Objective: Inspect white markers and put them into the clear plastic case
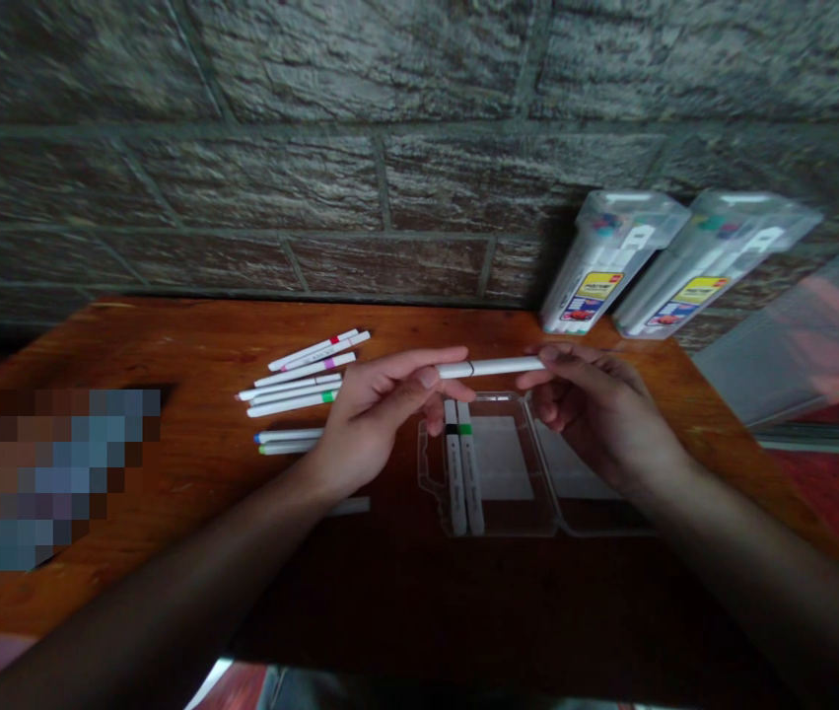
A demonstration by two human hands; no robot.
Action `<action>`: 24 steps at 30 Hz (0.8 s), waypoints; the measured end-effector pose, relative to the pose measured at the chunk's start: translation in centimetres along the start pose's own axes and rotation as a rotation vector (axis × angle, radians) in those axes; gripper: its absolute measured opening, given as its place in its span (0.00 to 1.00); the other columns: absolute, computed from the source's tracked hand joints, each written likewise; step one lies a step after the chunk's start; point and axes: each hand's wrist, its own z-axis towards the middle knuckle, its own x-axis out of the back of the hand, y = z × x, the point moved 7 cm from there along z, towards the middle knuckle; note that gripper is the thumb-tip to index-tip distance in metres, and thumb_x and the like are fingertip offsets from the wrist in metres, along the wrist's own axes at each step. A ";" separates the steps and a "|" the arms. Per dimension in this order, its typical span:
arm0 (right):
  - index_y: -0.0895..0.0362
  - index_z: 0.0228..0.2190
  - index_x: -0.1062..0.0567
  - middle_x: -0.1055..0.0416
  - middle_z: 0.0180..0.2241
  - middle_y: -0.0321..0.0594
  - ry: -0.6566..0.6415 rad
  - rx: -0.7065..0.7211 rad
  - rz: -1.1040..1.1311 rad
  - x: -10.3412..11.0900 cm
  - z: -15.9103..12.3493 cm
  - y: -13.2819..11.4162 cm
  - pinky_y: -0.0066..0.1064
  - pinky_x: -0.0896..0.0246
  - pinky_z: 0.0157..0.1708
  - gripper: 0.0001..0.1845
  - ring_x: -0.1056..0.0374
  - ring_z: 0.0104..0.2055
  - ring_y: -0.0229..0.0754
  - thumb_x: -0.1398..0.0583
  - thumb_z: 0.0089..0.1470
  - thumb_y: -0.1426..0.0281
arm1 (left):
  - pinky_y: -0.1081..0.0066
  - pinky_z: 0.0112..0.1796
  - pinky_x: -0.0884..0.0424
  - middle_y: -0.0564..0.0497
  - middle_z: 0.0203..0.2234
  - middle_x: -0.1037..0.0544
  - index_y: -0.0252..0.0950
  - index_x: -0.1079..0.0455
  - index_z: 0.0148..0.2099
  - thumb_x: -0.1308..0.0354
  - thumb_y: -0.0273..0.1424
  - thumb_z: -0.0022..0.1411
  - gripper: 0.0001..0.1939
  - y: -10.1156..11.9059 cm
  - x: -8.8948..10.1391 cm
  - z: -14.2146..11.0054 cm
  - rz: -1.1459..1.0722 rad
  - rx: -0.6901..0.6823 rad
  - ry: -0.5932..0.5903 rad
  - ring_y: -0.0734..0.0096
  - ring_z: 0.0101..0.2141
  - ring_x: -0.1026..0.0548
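Observation:
A white marker pen [497,368] lies level between my hands, above an open clear plastic case [489,399]. Fingers and thumb of my left hand [382,404] pinch its left end, where a thin dark ring shows. My right hand [596,409] grips the other end with curled fingers. Inside the case's left half, a black-banded marker [455,483] and a green-banded marker [471,483] stand side by side; the right half is partly behind my right hand. Loose white markers [301,394] with coloured bands lie left of my left hand, some partly covered by it.
Two closed clear cases of markers [586,271] [707,271] lean upright against the stone wall [389,177] at the back right. A blurred-out object [49,478] rests at the left of the wooden table [189,394]. Right of the table is a translucent panel [804,335].

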 end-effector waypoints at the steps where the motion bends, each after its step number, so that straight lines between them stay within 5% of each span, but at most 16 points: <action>1: 0.55 0.36 0.19 0.17 0.28 0.38 0.003 -0.010 0.011 0.0 0.0 0.1 0.25 0.43 0.16 0.07 0.35 0.18 0.33 0.30 0.54 0.67 | 0.67 0.33 0.28 0.42 0.39 0.12 0.38 0.19 0.58 0.36 0.37 0.71 0.17 0.0 0.0 0.0 0.006 0.004 -0.006 0.72 0.26 0.26; 8: 0.56 0.35 0.18 0.19 0.25 0.37 0.021 -0.065 0.070 0.1 0.2 0.4 0.24 0.43 0.15 0.05 0.36 0.18 0.33 0.31 0.53 0.69 | 0.66 0.36 0.28 0.41 0.44 0.12 0.42 0.21 0.62 0.38 0.35 0.73 0.18 0.0 -0.5 -0.3 0.029 0.006 -0.104 0.72 0.27 0.25; 24: 0.56 0.31 0.18 0.21 0.23 0.36 0.031 -0.032 0.060 0.1 0.1 0.2 0.21 0.43 0.14 0.05 0.35 0.17 0.32 0.29 0.49 0.69 | 0.70 0.33 0.27 0.43 0.39 0.11 0.38 0.17 0.55 0.33 0.35 0.69 0.15 0.0 -0.5 0.0 0.037 0.020 -0.047 0.74 0.26 0.25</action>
